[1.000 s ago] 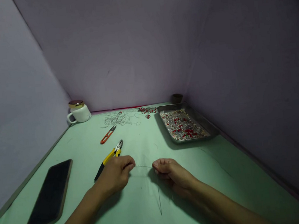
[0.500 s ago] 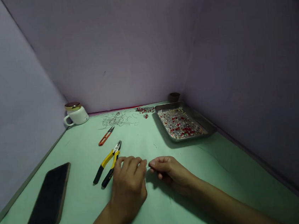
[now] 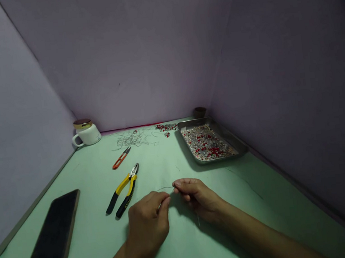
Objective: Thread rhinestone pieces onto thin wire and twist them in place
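My right hand (image 3: 198,194) is closed in a pinch on a thin wire (image 3: 165,187) just right of the table's middle. From its fingertips the wire curves left, passing above my left hand (image 3: 149,219). The left thumb and forefinger are pressed together close to the right fingertips, with a strand of the wire seemingly between them. A short pale end of wire (image 3: 198,220) hangs below the right palm. Whatever else lies between the right fingertips is too small to make out. Yellow-and-black pliers (image 3: 125,190) lie with their handles apart, just left of my left hand.
A metal tray (image 3: 240,148) of red and pale beads stands at right. Orange thread snips (image 3: 121,158), tangled wire (image 3: 133,139) and red beaded pieces (image 3: 166,127) lie farther back. A phone (image 3: 51,236) lies left; a lidded white mug (image 3: 88,134) and a dark cup (image 3: 200,112) stand behind.
My left hand has turned and dropped slightly, its fingers curling in from a raised position. More of the wire now shows between the hands. The right hand has barely moved.
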The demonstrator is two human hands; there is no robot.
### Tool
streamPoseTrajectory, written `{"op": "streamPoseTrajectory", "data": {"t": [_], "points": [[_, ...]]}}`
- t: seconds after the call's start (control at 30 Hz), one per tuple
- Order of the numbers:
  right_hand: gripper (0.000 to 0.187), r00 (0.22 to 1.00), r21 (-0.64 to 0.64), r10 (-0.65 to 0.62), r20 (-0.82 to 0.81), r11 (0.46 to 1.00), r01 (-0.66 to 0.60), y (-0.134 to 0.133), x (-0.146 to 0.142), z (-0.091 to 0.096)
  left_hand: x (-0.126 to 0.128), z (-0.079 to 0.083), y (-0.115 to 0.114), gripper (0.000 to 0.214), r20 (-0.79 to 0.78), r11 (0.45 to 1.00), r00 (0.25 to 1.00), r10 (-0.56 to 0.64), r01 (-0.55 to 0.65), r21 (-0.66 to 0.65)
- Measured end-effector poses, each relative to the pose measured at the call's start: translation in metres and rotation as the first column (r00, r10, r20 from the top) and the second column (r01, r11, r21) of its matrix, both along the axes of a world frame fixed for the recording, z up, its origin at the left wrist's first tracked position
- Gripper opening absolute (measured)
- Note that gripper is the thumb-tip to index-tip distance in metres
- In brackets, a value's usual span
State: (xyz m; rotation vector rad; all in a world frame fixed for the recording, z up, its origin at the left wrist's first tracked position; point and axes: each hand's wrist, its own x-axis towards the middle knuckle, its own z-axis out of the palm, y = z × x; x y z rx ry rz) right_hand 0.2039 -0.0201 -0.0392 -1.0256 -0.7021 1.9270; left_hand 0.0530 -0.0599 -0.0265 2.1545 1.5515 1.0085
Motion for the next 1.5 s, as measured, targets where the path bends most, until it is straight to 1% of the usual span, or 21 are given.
{"op": "streamPoseTrajectory", "data": {"t": [0.07, 0.13, 0.2, 0.3, 0.43, 0.67, 0.8, 0.93, 1.03, 1.07, 1.1, 1.13, 1.17, 1.2, 1.23, 1.27, 1.3, 1.33, 1.37, 1.47, 1.5], "points": [[0.02, 1.0, -0.009, 0.005, -0.007, 1.0, -0.005, 0.0, 0.0, 0.0, 0.004, 0.002, 0.0, 0.018, 0.111, 0.977, 0.993, 0.033, -0.009, -0.213], [0.02, 1.0, -0.001, 0.008, 0.006, 1.0, -0.008, -0.001, -0.001, 0.0, 0.008, 0.005, 0.002, 0.017, 0.199, 0.929, 0.976, 0.086, -0.007, -0.37], [0.021, 1.0, 0.016, 0.003, 0.016, 1.0, -0.003, -0.001, -0.001, 0.001, 0.01, 0.007, 0.003, 0.015, 0.256, 0.887, 0.958, 0.128, 0.005, -0.461], [0.023, 1.0, 0.03, 0.001, 0.029, 1.0, -0.002, -0.001, -0.001, 0.002, 0.01, 0.007, 0.003, 0.013, 0.331, 0.846, 0.93, 0.161, 0.042, -0.531], [0.024, 0.997, 0.062, 0.0, 0.076, 0.998, -0.004, 0.0, 0.0, 0.001, 0.008, 0.006, 0.003, 0.013, 0.396, 0.819, 0.902, 0.171, 0.093, -0.567], [0.028, 0.989, 0.144, -0.028, 0.144, 0.99, 0.007, 0.0, 0.0, -0.003, 0.01, 0.007, 0.004, 0.012, 0.427, 0.814, 0.888, 0.172, 0.116, -0.569], [0.026, 0.976, 0.198, -0.052, 0.212, 0.98, 0.009, 0.001, 0.0, -0.004, 0.011, 0.006, 0.002, 0.013, 0.407, 0.815, 0.895, 0.183, 0.093, -0.571], [0.026, 0.965, 0.233, -0.057, 0.257, 0.973, -0.004, 0.001, 0.0, -0.005, 0.014, 0.006, 0.001, 0.013, 0.364, 0.827, 0.917, 0.165, 0.073, -0.558], [0.028, 0.964, 0.24, -0.064, 0.256, 0.971, 0.001, 0.001, 0.0, -0.005, 0.014, 0.005, 0.0, 0.014, 0.348, 0.813, 0.925, 0.151, 0.084, -0.576], [0.029, 0.966, 0.236, -0.063, 0.25, 0.972, 0.002, 0.002, 0.0, -0.005, 0.013, 0.004, -0.001, 0.015, 0.333, 0.819, 0.934, 0.131, 0.087, -0.567], [0.029, 0.968, 0.232, -0.059, 0.245, 0.973, 0.001, 0.002, 0.0, -0.004, 0.012, 0.003, -0.001, 0.016, 0.31, 0.845, 0.945, 0.102, 0.082, -0.528], [0.03, 0.968, 0.229, -0.052, 0.244, 0.973, -0.005, 0.002, 0.0, -0.004, 0.011, 0.001, -0.001, 0.016, 0.279, 0.893, 0.958, 0.065, 0.069, -0.445], [0.03, 0.967, 0.228, -0.047, 0.249, 0.974, -0.011, 0.002, 0.001, -0.004, 0.009, -0.001, -0.001, 0.016, 0.241, 0.948, 0.97, 0.032, 0.047, -0.316], [0.03, 0.965, 0.23, -0.041, 0.259, 0.973, -0.02, 0.002, 0.001, -0.003, 0.007, -0.004, -0.001, 0.016, 0.194, 0.987, 0.981, 0.01, 0.021, -0.156], [0.03, 0.962, 0.232, -0.036, 0.269, 0.972, -0.028, 0.002, 0.002, -0.003, 0.004, -0.006, 0.0, 0.018, 0.145, 1.0, 0.989, 0.0, -0.001, 0.006], [0.03, 0.96, 0.234, -0.031, 0.277, 0.972, -0.036, 0.002, 0.002, -0.002, 0.002, -0.008, 0.001, 0.02, 0.096, 0.99, 0.995, 0.0, -0.014, 0.143], [0.029, 0.959, 0.235, -0.023, 0.283, 0.971, -0.046, 0.001, 0.002, -0.001, 0.0, -0.01, 0.002, 0.023, 0.048, 0.973, 0.999, -0.002, -0.009, 0.23], [0.029, 0.957, 0.233, -0.015, 0.289, 0.971, -0.055, 0.001, 0.002, 0.001, -0.002, -0.011, 0.003, 0.024, 0.001, 0.965, 1.0, -0.012, 0.012, 0.261], [0.029, 0.955, 0.228, -0.005, 0.297, 0.971, -0.066, 0.0, 0.002, 0.002, -0.003, -0.012, 0.004, 0.023, -0.042, 0.967, 0.999, -0.028, 0.038, 0.252], [0.026, 0.941, 0.204, 0.011, 0.339, 0.975, -0.085, -0.002, 0.001, 0.004, -0.007, -0.008, 0.005, 0.02, -0.148, 0.982, 0.986, -0.075, 0.099, 0.164], [0.025, 0.935, 0.196, 0.017, 0.353, 0.976, -0.092, -0.002, 0.001, 0.005, -0.007, -0.005, 0.005, 0.021, -0.19, 0.981, 0.979, -0.072, 0.104, 0.163]]}}
